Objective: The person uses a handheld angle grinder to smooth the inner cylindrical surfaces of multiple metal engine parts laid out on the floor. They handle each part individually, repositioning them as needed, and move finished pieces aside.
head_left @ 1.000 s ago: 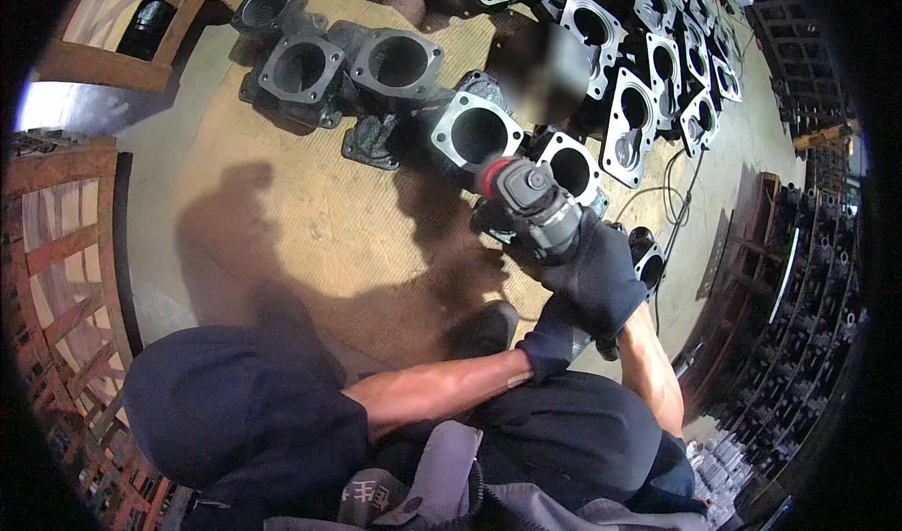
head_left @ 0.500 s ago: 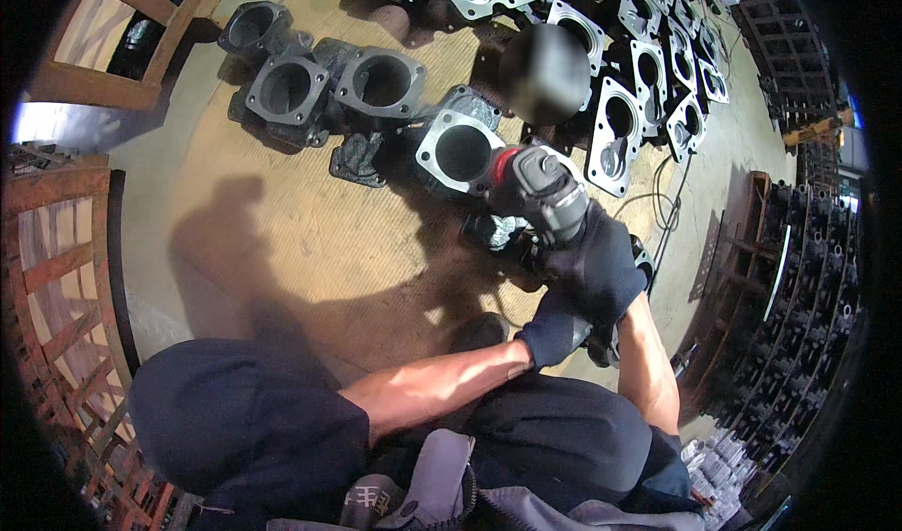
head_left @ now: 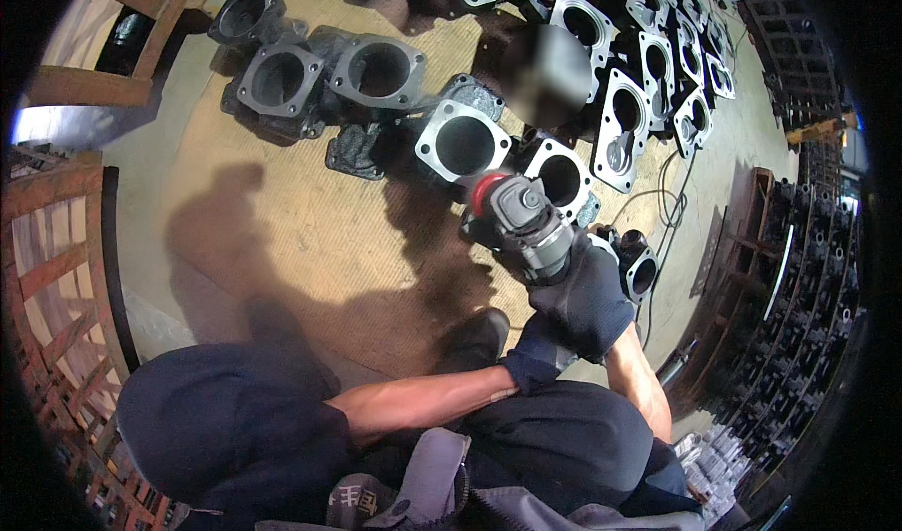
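- Power tool, grey with a red tip: over the tan sheet, toward its right edge; probably heavy and rigid, best held by the barrel.
- Right hand: gloved, closed around the barrel.
- Left hand: gloved, just beside the right; its hold cannot be told.
- Wooden crate, beyond the sheet's left edge: contents indistinct.

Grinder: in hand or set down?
In hand: the gloved right hand wraps around the grinder. Whether it's running, cannot tell.
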A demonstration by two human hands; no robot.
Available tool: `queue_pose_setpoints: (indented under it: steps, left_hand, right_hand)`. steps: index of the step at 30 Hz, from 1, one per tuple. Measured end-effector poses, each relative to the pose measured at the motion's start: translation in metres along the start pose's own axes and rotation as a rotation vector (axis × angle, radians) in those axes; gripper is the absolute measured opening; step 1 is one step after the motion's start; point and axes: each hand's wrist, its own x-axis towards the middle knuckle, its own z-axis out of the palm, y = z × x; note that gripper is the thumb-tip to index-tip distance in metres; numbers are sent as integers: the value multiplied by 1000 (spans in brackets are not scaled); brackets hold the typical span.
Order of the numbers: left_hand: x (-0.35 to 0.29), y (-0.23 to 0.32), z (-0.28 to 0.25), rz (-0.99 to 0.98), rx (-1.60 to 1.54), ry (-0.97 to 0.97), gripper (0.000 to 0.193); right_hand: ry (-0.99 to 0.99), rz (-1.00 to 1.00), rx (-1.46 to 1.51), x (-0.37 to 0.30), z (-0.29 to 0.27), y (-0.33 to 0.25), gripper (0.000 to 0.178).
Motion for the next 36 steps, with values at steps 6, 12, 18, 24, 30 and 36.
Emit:
queue_pose_setpoints:
  steps: [6, 12, 18, 24, 30, 36]
  left_hand:
    - [24, -13, -13, 32, 20, -15, 47]
    - [77, 1, -39, 139, 562, -157, 56]
    - [62, 100, -32, 13, 462, -4, 65]
    - [62, 60, -27, 160, 862, -150, 43]
    - [77, 11, -8, 37, 117, -88, 42]
    - [65, 86, -46, 41, 932, -175, 87]
  right_hand:
    - [86, -60, 64, 14, -2, 14, 60]
    - [109, -152, 160, 60, -32, 3, 56]
    - [87, -157, -30, 82, -31, -32, 60]
    - [100, -190, 44, 79, -25, 14, 67]
    - [62, -178, 144, 61, -33, -9, 64]
    - [62, -202, -35, 88, -26, -31, 67]
